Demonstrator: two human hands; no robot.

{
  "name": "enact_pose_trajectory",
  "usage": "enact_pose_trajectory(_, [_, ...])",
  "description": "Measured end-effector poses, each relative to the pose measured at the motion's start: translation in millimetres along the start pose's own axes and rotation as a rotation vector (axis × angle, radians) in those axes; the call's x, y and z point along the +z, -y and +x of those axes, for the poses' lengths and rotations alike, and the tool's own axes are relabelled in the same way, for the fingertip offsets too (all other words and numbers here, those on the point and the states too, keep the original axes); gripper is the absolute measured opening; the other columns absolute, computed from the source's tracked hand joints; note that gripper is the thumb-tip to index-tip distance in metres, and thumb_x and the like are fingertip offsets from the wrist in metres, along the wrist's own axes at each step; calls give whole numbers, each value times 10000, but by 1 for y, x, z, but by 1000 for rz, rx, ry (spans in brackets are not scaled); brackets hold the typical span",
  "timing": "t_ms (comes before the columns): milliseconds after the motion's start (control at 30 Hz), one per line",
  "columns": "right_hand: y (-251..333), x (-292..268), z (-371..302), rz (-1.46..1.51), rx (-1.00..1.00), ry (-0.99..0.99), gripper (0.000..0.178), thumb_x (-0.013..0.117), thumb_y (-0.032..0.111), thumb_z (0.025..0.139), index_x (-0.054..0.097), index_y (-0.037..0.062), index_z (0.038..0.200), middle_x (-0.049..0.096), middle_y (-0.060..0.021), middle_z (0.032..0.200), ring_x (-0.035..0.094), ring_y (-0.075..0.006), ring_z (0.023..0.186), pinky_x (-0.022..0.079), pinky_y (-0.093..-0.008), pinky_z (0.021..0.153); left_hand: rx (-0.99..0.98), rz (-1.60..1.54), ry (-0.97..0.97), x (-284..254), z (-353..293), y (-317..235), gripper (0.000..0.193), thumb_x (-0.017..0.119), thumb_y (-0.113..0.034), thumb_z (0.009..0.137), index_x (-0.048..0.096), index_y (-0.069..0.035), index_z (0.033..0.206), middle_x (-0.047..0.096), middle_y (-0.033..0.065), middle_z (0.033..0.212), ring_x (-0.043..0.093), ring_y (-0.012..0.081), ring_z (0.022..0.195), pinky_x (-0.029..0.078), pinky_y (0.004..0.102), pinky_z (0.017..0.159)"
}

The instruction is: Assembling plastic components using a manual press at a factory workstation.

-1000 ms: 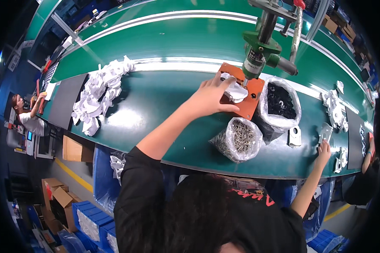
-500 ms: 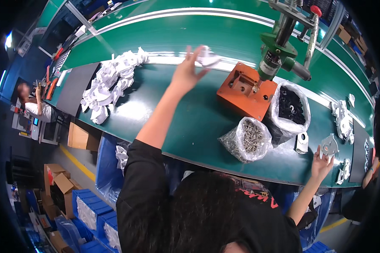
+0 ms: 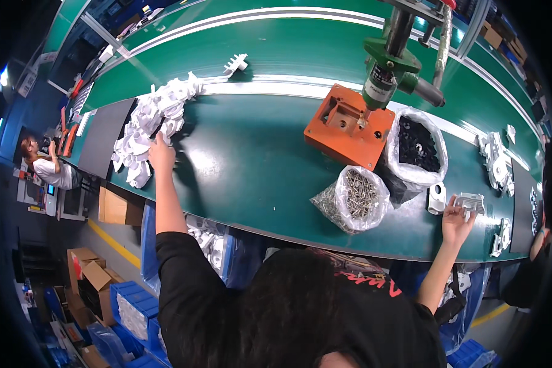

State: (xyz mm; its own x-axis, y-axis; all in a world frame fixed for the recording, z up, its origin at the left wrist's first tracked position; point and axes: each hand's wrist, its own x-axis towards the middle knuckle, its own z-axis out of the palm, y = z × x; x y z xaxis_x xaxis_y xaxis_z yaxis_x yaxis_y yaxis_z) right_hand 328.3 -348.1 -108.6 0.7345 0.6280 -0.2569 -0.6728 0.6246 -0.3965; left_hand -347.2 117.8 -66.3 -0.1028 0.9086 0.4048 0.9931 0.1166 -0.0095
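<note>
My left hand is at the right edge of a heap of white plastic parts. Its fingers look apart and touch the heap, with no part seen lifted in them. Over on the right, my right hand holds a pale grey-white plastic part by its near side, just above the table. Left of that hand, a small white part with a round hole lies on the table. A ribbed white part rests on the green belt beyond the table.
An orange fixture block sits under a green hand press. Clear bags of metal screws and black pieces stand beside it. More white parts lie at far right. Another person is at far left.
My left hand has gone from over the far table edge, where it held a white part, leftward to the heap. A white part now lies on the belt. The right-hand part has tilted.
</note>
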Motion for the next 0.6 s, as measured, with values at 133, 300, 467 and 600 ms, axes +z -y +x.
enact_pose_trajectory(133, [0, 2, 10, 89, 45, -20, 360, 543, 321, 885, 597, -21, 983, 628, -138, 997, 575, -293, 1016, 490, -360, 761, -1, -70, -6, -7, -3, -4, 392, 522, -100, 808, 488, -128, 1197, 591, 184, 1017, 576, 379, 966, 442, 501, 795])
enact_pose_trajectory(300, [15, -70, 37, -870, -453, 39, 219, 536, 214, 888, 629, 17, 909, 653, -96, 924, 600, -288, 939, 494, -367, 855, -16, -130, -156, -23, 0, -34, 329, 486, -114, 852, 508, -109, 1181, 600, 163, 1021, 578, 376, 958, 456, 461, 800])
enact_pose_trajectory(467, [-24, 31, -13, 13, 61, -110, 324, 595, 273, 864, 465, -6, 763, 550, -184, 967, 565, -292, 927, 506, -396, 866, 195, -679, -374, -64, -7, -77, 353, 397, -33, 879, 477, -65, 1222, 543, 200, 1126, 542, 363, 996, 414, 379, 885])
enact_pose_trajectory(600, [-39, 53, -33, -20, -104, -51, 229, 542, 216, 891, 484, 23, 782, 557, -153, 941, 533, -256, 948, 481, -369, 832, 187, -1101, -180, -95, -18, -135, 252, 362, -90, 946, 493, -42, 1156, 542, 106, 1094, 507, 212, 1003, 358, 288, 898])
